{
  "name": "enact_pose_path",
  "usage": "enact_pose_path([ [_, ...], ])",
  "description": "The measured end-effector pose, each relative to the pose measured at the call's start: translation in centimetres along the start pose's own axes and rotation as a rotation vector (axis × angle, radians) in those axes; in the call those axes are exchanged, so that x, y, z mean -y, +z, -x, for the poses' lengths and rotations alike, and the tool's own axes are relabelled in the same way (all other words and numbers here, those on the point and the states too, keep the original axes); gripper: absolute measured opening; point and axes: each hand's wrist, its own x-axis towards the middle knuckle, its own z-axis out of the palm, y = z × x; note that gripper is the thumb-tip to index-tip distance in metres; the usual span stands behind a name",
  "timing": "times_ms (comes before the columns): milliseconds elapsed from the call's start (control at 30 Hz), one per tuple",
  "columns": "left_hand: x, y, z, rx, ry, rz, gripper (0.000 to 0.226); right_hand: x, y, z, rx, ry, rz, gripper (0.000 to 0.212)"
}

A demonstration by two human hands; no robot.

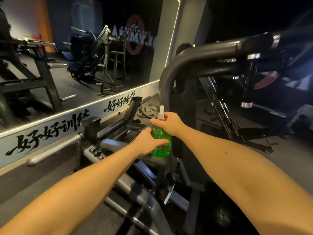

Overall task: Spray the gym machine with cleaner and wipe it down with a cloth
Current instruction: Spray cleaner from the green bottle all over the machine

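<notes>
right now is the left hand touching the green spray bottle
Touching. Head view: the left hand curls round the green spray bottle; the right hand grips its neck.

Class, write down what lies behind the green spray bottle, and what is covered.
Behind the green spray bottle rises the machine's curved grey frame tube, with a weight plate on the floor beyond. The bottle, left hand and right hand cover the tube's lower stretch.

Green spray bottle (161,143) upright, before dark machine frame (171,78)
</notes>
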Motion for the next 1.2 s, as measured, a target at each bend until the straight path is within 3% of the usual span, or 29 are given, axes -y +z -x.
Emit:
enact_pose_path([
  [67, 1.4, 0.8, 0.4, -0.005, -0.035, -0.022, 0.076, -1.6, 1.1, 0.3, 0.015, 0.031, 0.000, 0.035],
  [167, 3.3, 2.1, 0.8, 0.019, -0.089, -0.067, 0.068, -4.4, 2.7, 0.6, 0.004, 0.094, 0.017, 0.045],
  [267, 5.3, 3.4, 1.4, 0.056, -0.134, -0.066, 0.078, -6.8, 4.2, 1.1, 0.037, 0.168, 0.019, 0.054],
  [400, 7.4, 4.4, 2.4, 0.074, -0.169, -0.100, 0.061, -8.6, 6.0, 1.8, 0.126, 0.200, 0.030, 0.040],
  [533, 8.6, 5.0, 3.2, 0.089, -0.198, -0.113, 0.057, -9.9, 7.4, 2.6, 0.130, 0.219, 0.042, 0.040],
  [633, 8.9, 5.3, 3.7, 0.034, -0.200, -0.129, 0.048, -9.9, 8.1, 2.9, 0.128, 0.204, 0.007, 0.043],
  [833, 9.2, 6.2, 5.3, -0.030, -0.253, -0.188, 0.058, -10.6, 8.3, 4.2, 0.177, 0.139, -0.063, 0.032],
  [1033, 8.3, 8.0, 7.5, -0.110, -0.304, -0.211, 0.038, -11.0, 8.8, 5.8, 0.221, 0.064, -0.068, 0.042],
  [1200, 7.5, 8.5, 9.1, -0.150, -0.330, -0.273, 0.055, -11.2, 8.1, 7.3, 0.304, -0.008, -0.105, 0.031],
])
